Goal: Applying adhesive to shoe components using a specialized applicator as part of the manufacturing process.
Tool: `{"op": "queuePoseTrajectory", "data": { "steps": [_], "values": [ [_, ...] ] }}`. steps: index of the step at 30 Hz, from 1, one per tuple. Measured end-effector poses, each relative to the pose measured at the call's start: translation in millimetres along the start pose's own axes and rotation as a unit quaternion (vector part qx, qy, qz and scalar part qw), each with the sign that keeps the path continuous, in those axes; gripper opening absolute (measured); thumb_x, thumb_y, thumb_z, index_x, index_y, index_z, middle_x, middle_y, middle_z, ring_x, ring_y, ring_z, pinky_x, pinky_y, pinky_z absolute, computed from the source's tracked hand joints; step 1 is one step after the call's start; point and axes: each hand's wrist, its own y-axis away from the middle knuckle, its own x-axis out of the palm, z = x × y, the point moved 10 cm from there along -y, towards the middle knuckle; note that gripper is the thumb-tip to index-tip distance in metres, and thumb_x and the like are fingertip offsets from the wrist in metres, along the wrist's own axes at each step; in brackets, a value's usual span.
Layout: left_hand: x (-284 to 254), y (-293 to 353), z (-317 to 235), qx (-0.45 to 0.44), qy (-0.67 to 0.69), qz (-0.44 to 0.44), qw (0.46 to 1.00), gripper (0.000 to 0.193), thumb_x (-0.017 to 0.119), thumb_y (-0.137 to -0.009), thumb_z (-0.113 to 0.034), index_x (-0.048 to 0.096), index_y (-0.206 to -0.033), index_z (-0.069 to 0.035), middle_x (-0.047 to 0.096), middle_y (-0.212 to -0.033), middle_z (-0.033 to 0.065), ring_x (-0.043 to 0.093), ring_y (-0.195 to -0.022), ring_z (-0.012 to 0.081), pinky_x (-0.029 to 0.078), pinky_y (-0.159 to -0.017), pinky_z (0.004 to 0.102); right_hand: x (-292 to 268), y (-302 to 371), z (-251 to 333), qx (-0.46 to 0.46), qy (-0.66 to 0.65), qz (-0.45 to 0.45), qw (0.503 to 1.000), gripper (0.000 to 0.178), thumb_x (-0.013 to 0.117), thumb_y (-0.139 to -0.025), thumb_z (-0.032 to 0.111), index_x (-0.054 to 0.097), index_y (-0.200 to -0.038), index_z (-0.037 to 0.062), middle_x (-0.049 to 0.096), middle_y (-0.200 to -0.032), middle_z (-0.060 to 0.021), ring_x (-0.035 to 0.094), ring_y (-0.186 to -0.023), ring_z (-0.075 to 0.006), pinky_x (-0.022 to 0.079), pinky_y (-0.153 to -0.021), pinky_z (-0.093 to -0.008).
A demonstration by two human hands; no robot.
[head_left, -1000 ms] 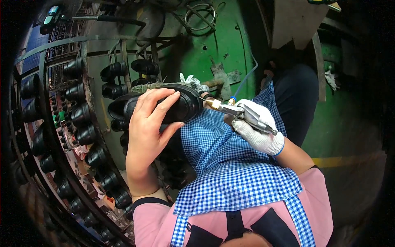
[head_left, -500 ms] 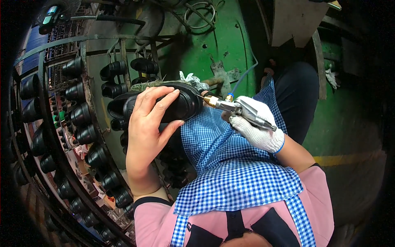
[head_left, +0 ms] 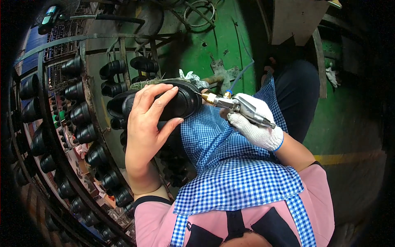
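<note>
A black leather shoe (head_left: pixel 186 103) lies with its toe toward my right, above the checked apron. My bare left hand (head_left: pixel 149 113) grips it from above, fingers spread across the upper and thumb along the near side. In my right hand (head_left: pixel 257 127), covered by a white knit glove, is a metal air-fed applicator gun (head_left: pixel 229 103) with a brass nozzle and a thin needle tip. The needle meets the toe edge near the sole; whether it touches is too small to tell. A blue hose (head_left: pixel 244 69) joins the gun at a blue fitting.
Metal racks (head_left: pixel 84 96) filled with black shoes curve along my left side. A rough stand with a pale rag (head_left: pixel 189 76) sits behind the held shoe. A metal ring (head_left: pixel 200 26) lies on the green floor (head_left: pixel 230 37), and a grey panel (head_left: pixel 294 24) stands at the far right.
The gun has shifted slightly left and away from me, its needle following the toe edge. Its hose has swung to the left. My left hand and the shoe have barely moved.
</note>
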Motion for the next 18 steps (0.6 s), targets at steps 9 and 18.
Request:
{"op": "queuePoseTrajectory", "data": {
  "steps": [9,18],
  "values": [
    [0,0,1,0.001,-0.001,-0.006,1.0,0.063,0.083,-0.069,-0.014,0.063,-0.128,-0.007,0.062,-0.125,0.0107,0.056,-0.117,0.0364,0.046,-0.102,0.0465,-3,13,-6,-0.015,-0.108,-0.033,0.993,0.026,0.065,-0.095,0.025,0.066,-0.11,0.0035,0.063,-0.089,-0.0083,0.062,-0.075,-0.0184,0.05,-0.068,-0.0298],
    [0,1,0,-0.011,-0.008,-0.008,1.0,0.062,0.083,-0.069,-0.014,0.063,-0.128,-0.006,0.061,-0.125,0.0111,0.056,-0.117,0.0362,0.047,-0.102,0.0459,9,-7,-38,0.104,-0.353,-0.085,0.926,0.045,0.064,-0.1,0.013,0.05,-0.142,0.0033,0.064,-0.119,-0.0045,0.063,-0.097,-0.0088,0.057,-0.076,-0.0221]
  ]
}}
